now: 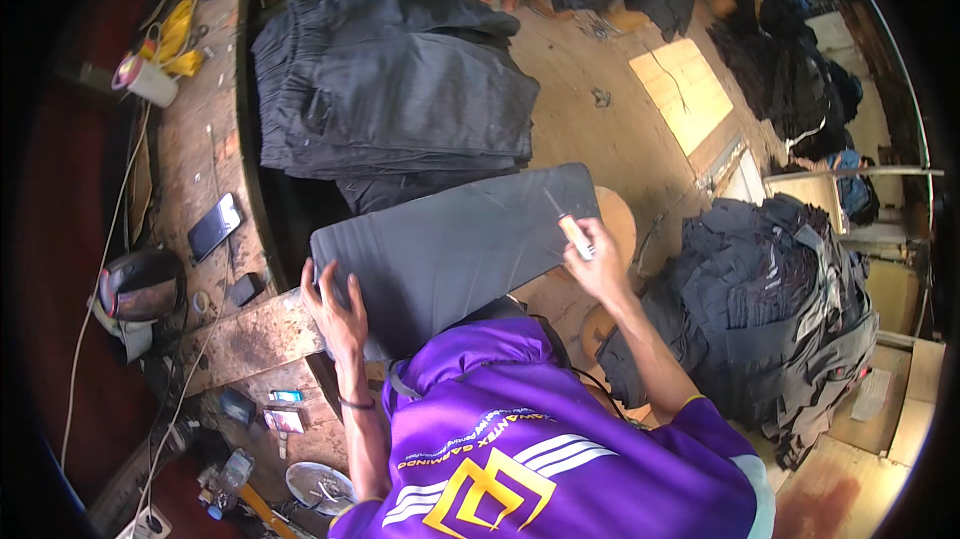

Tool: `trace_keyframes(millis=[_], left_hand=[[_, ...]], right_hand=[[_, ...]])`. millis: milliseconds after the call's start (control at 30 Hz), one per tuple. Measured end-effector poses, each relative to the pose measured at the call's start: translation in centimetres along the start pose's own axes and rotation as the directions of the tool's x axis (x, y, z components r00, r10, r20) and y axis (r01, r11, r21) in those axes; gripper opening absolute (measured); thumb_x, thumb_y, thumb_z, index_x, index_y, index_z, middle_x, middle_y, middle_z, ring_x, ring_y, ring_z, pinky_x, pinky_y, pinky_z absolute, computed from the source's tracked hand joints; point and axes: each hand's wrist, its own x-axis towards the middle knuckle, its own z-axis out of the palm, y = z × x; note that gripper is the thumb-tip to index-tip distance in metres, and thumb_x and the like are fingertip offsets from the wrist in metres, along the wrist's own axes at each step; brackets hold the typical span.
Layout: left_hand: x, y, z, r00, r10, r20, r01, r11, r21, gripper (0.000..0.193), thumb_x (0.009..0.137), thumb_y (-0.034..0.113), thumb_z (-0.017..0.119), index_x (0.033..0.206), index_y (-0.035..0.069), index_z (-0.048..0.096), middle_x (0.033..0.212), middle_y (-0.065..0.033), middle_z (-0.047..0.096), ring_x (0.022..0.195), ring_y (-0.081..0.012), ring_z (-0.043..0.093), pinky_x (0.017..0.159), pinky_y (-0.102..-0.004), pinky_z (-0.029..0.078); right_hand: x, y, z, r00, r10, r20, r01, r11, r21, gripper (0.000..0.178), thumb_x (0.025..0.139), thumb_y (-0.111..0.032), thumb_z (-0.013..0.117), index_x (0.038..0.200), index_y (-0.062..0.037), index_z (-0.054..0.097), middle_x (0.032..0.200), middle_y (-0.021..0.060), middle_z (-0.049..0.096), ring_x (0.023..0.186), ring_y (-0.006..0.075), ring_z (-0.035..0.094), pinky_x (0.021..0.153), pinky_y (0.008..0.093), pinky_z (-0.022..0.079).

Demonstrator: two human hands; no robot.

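A long dark grey slab (450,244) with rounded corners and faint lines across it lies slantwise in front of me. My left hand (337,317) rests at its left end, fingers spread and touching the edge. Closed round the pale and orange handle of a thin-shafted tool (575,234) is my right hand (598,264), over the slab's right end. The tool's narrow metal shaft points up and to the left, and its exact kind is unclear. Just beyond the slab, a stack of dark trousers (400,89) with elastic waistbands lies flat.
A wooden bench (215,109) at the left carries a phone (215,227), a white cup (148,81) and yellow cloth (178,39). At the right rises a heap of dark garments (760,309). A light board (682,94) lies on the floor; another person sits at the far side.
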Motion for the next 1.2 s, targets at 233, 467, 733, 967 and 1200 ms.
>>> trace_keyframes(millis=[233, 467, 733, 967, 1200], left_hand=[[6.1, 12.0, 10.0, 0.841, 0.451, 0.298, -0.394, 0.889, -0.234, 0.054, 0.085, 0.027, 0.082, 0.133, 0.009, 0.063, 0.154, -0.0223, 0.043, 0.143, -0.0418, 0.041, 0.117, -0.0519, 0.036], [2.7, 20.6, 21.5, 0.517, 0.65, 0.557, -0.569, 0.747, -0.344, 0.058, 0.091, 0.043, 0.073, 0.14, 0.015, 0.057, 0.156, -0.0129, 0.042, 0.152, -0.032, 0.03, 0.127, -0.0592, 0.015], [1.7, 20.7, 23.3, 0.612, 0.616, 0.496, -0.531, 0.784, -0.32, 0.045, 0.09, 0.042, 0.074, 0.129, 0.02, 0.066, 0.149, -0.0091, 0.048, 0.151, -0.0305, 0.032, 0.127, -0.0596, 0.013], [1.5, 21.2, 23.4, 0.638, 0.604, 0.478, -0.487, 0.797, -0.357, 0.027, 0.088, 0.038, 0.076, 0.112, 0.026, 0.074, 0.146, -0.0075, 0.048, 0.15, -0.0304, 0.031, 0.126, -0.0641, 0.01], [1.4, 20.7, 24.2, 0.633, 0.598, 0.491, -0.483, 0.801, -0.353, 0.033, 0.089, 0.037, 0.075, 0.119, 0.024, 0.071, 0.146, -0.0051, 0.049, 0.15, -0.0281, 0.031, 0.126, -0.0647, 0.007]], right_hand=[[0.3, 1.0, -8.5, 0.997, 0.002, 0.082, 0.023, 0.954, -0.299, 0.031, 0.089, -0.014, 0.07, 0.119, -0.0049, 0.073, 0.11, 0.0206, 0.074, 0.095, 0.0362, 0.073, 0.085, 0.0424, 0.057], [1.9, 2.6, -6.1, 0.991, -0.026, 0.131, 0.067, 0.946, -0.317, 0.03, 0.087, -0.015, 0.071, 0.116, -0.0064, 0.076, 0.1, 0.0237, 0.073, 0.083, 0.0375, 0.073, 0.075, 0.0429, 0.058], [3.8, 2.2, -6.5, 0.976, -0.048, 0.214, 0.115, 0.943, -0.312, 0.029, 0.084, -0.014, 0.073, 0.11, -0.0014, 0.076, 0.089, 0.0236, 0.073, 0.076, 0.0384, 0.073, 0.07, 0.0436, 0.059], [5.5, 1.5, -7.0, 0.968, -0.055, 0.244, 0.146, 0.917, -0.371, 0.023, 0.083, -0.017, 0.07, 0.099, -0.0005, 0.074, 0.073, 0.0231, 0.07, 0.073, 0.0408, 0.072, 0.069, 0.0452, 0.06], [8.0, -1.3, -6.8, 0.911, 0.177, 0.372, 0.021, 0.881, -0.473, 0.033, 0.092, -0.025, 0.069, 0.091, 0.0076, 0.071, 0.073, 0.0243, 0.071, 0.07, 0.0375, 0.074, 0.069, 0.0452, 0.06]])
